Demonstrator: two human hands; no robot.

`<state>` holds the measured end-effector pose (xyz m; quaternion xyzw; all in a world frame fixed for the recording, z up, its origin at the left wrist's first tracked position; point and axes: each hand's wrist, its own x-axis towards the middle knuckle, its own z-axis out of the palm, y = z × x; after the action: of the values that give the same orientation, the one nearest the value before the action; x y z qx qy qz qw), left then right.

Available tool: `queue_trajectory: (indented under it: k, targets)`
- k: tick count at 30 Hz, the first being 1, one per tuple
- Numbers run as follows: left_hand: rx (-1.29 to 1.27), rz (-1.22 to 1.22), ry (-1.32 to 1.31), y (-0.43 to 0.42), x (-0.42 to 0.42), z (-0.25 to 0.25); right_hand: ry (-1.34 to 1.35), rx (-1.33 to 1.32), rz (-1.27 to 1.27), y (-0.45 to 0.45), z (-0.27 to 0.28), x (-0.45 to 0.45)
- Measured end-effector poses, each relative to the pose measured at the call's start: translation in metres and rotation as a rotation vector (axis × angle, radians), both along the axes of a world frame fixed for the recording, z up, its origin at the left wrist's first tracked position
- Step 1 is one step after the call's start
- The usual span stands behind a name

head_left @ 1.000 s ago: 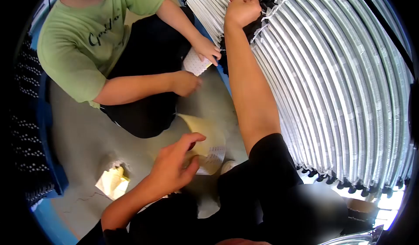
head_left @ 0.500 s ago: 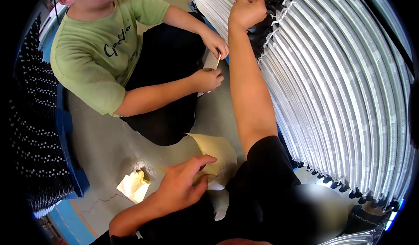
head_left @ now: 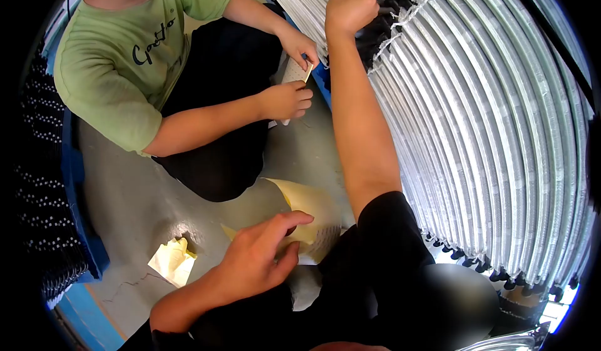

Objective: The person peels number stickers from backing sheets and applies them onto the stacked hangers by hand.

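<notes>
My left hand (head_left: 260,254) is low in the middle, its fingers curled at a pale yellow paper sheet (head_left: 319,204) with faint print. Thumb and forefinger curve toward each other, and the other fingers are hidden beneath. At the top, my right hand (head_left: 352,7) reaches out with its fingertips pinched together, beside black parts (head_left: 391,4) at the ends of wrapped silvery tubes (head_left: 476,119). Whatever lies between those fingertips is too small or hidden to make out.
A seated person in a green shirt (head_left: 113,69) holds a small pale strip (head_left: 308,72) in both hands. Crumpled yellowish paper (head_left: 172,262) lies on the grey floor (head_left: 125,194). Stacked black parts with white dots (head_left: 47,182) stand at the left.
The view has shifted, so the person and crumpled paper appear farther left. My right hand sits slightly higher in view, still pinched. My left hand stays at the yellow sheet.
</notes>
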<state>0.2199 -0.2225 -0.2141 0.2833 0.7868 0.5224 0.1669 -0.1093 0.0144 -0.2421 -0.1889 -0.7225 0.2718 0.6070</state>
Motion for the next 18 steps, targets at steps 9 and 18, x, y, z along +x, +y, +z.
queue_trajectory:
  k: [9, 18]
  targets:
    - [0.013, -0.024, -0.031, 0.007, -0.003, 0.003, -0.206, 0.137, 0.232, -0.013, 0.009, 0.031]
    - [0.515, 0.231, -0.257, 0.004, -0.035, -0.077, -0.307, 0.268, 0.477, 0.003, 0.007, 0.049]
